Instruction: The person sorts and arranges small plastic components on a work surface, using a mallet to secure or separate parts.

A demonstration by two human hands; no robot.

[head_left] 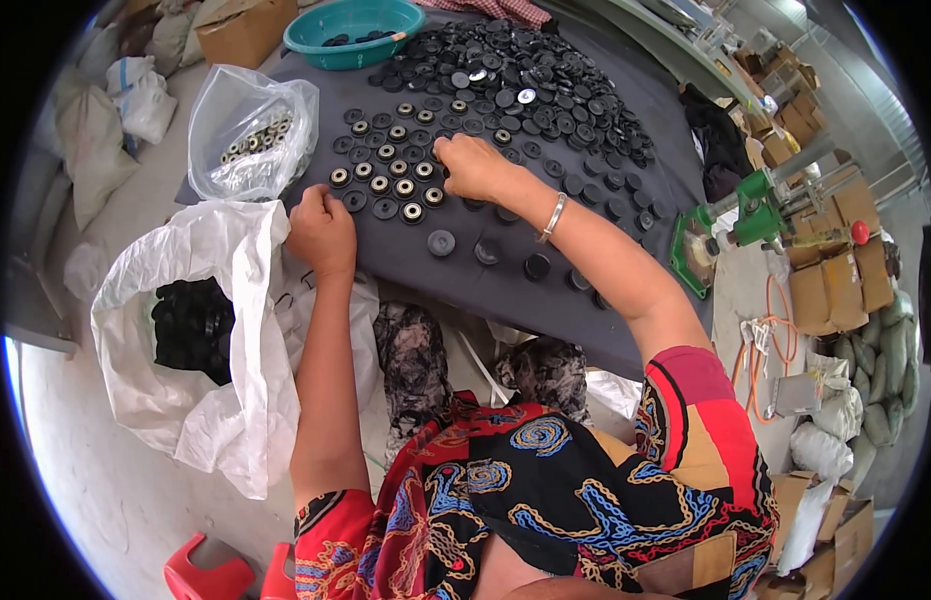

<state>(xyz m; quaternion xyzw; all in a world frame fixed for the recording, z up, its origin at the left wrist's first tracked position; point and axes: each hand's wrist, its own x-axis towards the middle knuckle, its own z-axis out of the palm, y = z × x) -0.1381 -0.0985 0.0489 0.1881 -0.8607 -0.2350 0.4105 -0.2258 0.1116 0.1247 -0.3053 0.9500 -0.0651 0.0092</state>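
Note:
My left hand [323,232] is curled closed at the table's left front edge, beside the white woven sack [201,235]. What it holds, if anything, is hidden. Over the spread of black round plastic discs [385,208], my right hand [470,168] has its fingers pinched together, their tips out of sight behind the hand. Between my hands, several discs carry a metal ball bearing [404,187] in the middle, while others have none. More bearings [256,142] lie inside a clear plastic bag [211,115] at the table's left side.
A big heap of black discs [516,75] covers the far part of the dark tablecloth [416,255]. Behind it stands a teal basin [316,42]. The sack at left holds black parts [193,325]. A green hand press [694,250] sits at right. Red stools [201,572] are below left.

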